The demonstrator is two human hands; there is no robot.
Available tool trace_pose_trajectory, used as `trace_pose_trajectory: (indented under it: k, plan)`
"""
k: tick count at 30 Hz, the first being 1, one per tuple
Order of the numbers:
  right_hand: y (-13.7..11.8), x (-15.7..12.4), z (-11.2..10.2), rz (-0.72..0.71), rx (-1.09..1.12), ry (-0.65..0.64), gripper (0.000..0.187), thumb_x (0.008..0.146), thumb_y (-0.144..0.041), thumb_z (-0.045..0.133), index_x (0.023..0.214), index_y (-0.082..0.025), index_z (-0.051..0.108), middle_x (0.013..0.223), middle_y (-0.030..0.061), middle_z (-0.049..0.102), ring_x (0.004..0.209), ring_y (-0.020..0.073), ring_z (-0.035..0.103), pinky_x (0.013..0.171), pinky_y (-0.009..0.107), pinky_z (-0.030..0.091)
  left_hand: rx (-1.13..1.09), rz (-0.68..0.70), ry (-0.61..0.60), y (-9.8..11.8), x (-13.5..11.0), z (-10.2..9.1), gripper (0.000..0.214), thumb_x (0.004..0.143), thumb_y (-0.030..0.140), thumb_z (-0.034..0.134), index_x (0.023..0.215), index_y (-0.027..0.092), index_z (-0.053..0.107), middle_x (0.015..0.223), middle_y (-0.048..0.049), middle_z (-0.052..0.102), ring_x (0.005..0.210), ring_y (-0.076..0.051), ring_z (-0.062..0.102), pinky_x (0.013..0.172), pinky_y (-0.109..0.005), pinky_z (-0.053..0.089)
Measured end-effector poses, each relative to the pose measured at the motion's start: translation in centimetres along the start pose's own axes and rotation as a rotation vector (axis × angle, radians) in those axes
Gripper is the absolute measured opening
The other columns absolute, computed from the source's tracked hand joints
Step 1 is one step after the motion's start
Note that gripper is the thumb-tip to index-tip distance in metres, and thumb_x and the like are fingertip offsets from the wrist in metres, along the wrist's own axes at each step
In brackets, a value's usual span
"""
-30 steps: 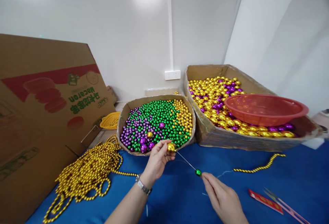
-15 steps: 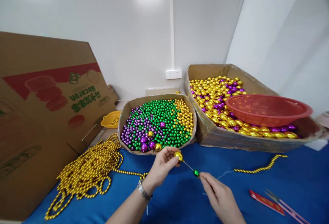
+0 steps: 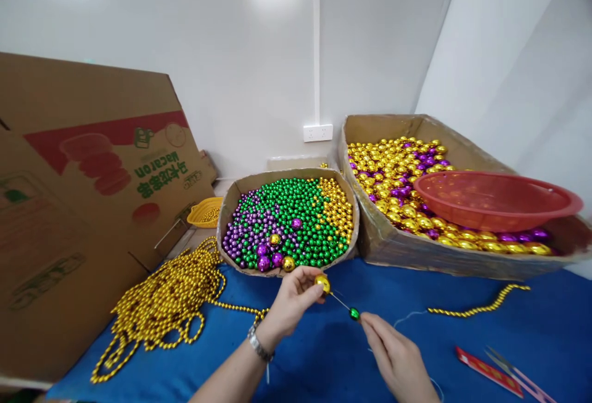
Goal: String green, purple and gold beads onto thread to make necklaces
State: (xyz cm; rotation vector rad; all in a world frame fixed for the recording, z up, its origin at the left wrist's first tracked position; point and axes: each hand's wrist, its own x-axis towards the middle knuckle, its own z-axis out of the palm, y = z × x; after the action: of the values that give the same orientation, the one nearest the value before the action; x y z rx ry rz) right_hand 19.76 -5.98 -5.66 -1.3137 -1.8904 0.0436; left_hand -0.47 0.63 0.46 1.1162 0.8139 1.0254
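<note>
The left hand [image 3: 291,304] pinches a large gold bead [image 3: 322,284] between thumb and fingers, near the front rim of the small box [image 3: 287,176]. A thin wire [image 3: 341,301] runs from that bead to a green bead [image 3: 354,313], which sits right at the tips of the right hand [image 3: 393,353]; its thumb and fingers are pressed together on the wire's near end.

The carton [image 3: 50,94] at left bears "Macaron" and Chinese characters in green, upside down. The print on the red packet [image 3: 488,371] is too small to read.

The small box holds purple, green and gold beads. To its right, a red basket [image 3: 499,196] covers some of the beads in the large box [image 3: 416,258]. Gold strings [image 3: 171,292] lie heaped beside the carton, a yellow basket [image 3: 197,213] behind them. Scissors [image 3: 520,378] lie beside the packet on the blue cloth [image 3: 333,366], a short gold strand [image 3: 478,311] farther back.
</note>
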Motion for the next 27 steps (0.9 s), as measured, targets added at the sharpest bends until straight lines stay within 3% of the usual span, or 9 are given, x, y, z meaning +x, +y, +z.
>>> trace_pose_trajectory:
  k: [4, 9, 13, 15, 17, 19, 20, 23, 27]
  plan:
    - [-0.3, 0.2, 0.2, -0.018, -0.034, 0.014, 0.031, 0.094, -0.03, 0.035, 0.101, -0.02, 0.064, 0.09, 0.0073, 0.073, 0.078, 0.0191, 0.071, 0.069, 0.026, 0.057, 0.02, -0.004, -0.046, -0.5, -0.2, 0.3, 0.032, 0.073, 0.033, 0.072, 0.098, 0.016, 0.062, 0.09, -0.0069, 0.065, 0.079, -0.015, 0.059, 0.069, -0.027, 0.051]
    - [-1.2, 0.8, 0.1, 0.153, 0.193, -0.121, 0.027, 0.095, -0.03, 0.034, 0.106, -0.022, 0.057, 0.085, 0.0041, 0.072, 0.072, 0.0143, 0.07, 0.064, 0.02, 0.055, 0.004, 0.022, -0.025, -0.8, -0.6, 0.5, 0.034, 0.074, 0.033, 0.071, 0.101, 0.016, 0.061, 0.097, -0.008, 0.064, 0.082, -0.016, 0.059, 0.069, -0.027, 0.05]
    - [-1.0, 0.6, 0.2, 0.216, 0.335, -0.182, 0.023, 0.095, -0.033, 0.035, 0.096, -0.024, 0.056, 0.067, -0.0011, 0.068, 0.055, 0.0116, 0.066, 0.054, 0.016, 0.051, 0.268, 0.057, -0.182, 0.7, -0.2, -0.6, 0.036, 0.08, 0.034, 0.064, 0.111, 0.017, 0.059, 0.094, -0.0071, 0.066, 0.082, -0.016, 0.061, 0.073, -0.028, 0.049]
    - [-0.6, 0.3, 0.2, 0.261, 0.36, -0.18, 0.022, 0.094, -0.035, 0.037, 0.096, -0.024, 0.056, 0.067, -0.0012, 0.068, 0.054, 0.0115, 0.065, 0.054, 0.015, 0.051, 0.551, 0.169, -0.101, 2.1, 1.1, -2.1, 0.034, 0.086, 0.036, 0.055, 0.114, 0.018, 0.058, 0.095, -0.007, 0.066, 0.082, -0.016, 0.061, 0.072, -0.028, 0.048]
    - [-0.1, 0.1, 0.2, 0.294, 0.367, -0.156, 0.022, 0.093, -0.037, 0.039, 0.097, -0.024, 0.056, 0.067, -0.0007, 0.068, 0.054, 0.012, 0.065, 0.053, 0.015, 0.051, 0.955, 0.295, 0.116, 3.7, 3.3, -4.0, 0.03, 0.09, 0.033, 0.047, 0.113, 0.017, 0.058, 0.099, -0.0075, 0.064, 0.086, -0.017, 0.06, 0.075, -0.028, 0.048]
    - [0.2, 0.1, 0.2, 0.312, 0.375, -0.133, 0.024, 0.093, -0.039, 0.039, 0.097, -0.023, 0.056, 0.067, 0.0002, 0.069, 0.054, 0.0128, 0.066, 0.05, 0.015, 0.051, 1.363, 0.306, 0.265, 4.8, 5.8, -5.9, 0.026, 0.09, 0.028, 0.045, 0.11, 0.017, 0.058, 0.105, -0.0095, 0.062, 0.097, -0.02, 0.057, 0.084, -0.032, 0.046]
    - [0.3, 0.1, 0.3, 0.316, 0.378, -0.13, 0.024, 0.093, -0.039, 0.039, 0.097, -0.023, 0.057, 0.067, 0.0006, 0.069, 0.055, 0.0131, 0.066, 0.05, 0.015, 0.051, 1.464, 0.284, 0.295, 5.0, 7.0, -6.6, 0.023, 0.089, 0.025, 0.047, 0.107, 0.016, 0.06, 0.105, -0.0115, 0.062, 0.101, -0.024, 0.055, 0.086, -0.036, 0.045]
    - [0.4, 0.2, 0.6, 0.296, 0.375, -0.126, 0.025, 0.093, -0.037, 0.038, 0.099, -0.022, 0.057, 0.072, 0.0023, 0.07, 0.059, 0.0134, 0.068, 0.052, 0.015, 0.052, 1.551, 0.209, 0.292, 4.7, 9.6, -7.7, 0.013, 0.081, 0.016, 0.055, 0.09, 0.013, 0.064, 0.094, -0.016, 0.063, 0.101, -0.032, 0.053, 0.083, -0.045, 0.044]
    - [0.2, 0.1, 0.5, 0.239, 0.34, -0.101, 0.024, 0.094, -0.035, 0.037, 0.1, -0.022, 0.057, 0.072, 0.0022, 0.07, 0.059, 0.0131, 0.068, 0.053, 0.015, 0.052, 1.521, 0.189, 0.296, 3.8, 10.5, -7.6, 0.012, 0.078, 0.01, 0.053, 0.084, 0.012, 0.064, 0.088, -0.016, 0.063, 0.099, -0.032, 0.054, 0.084, -0.049, 0.041]
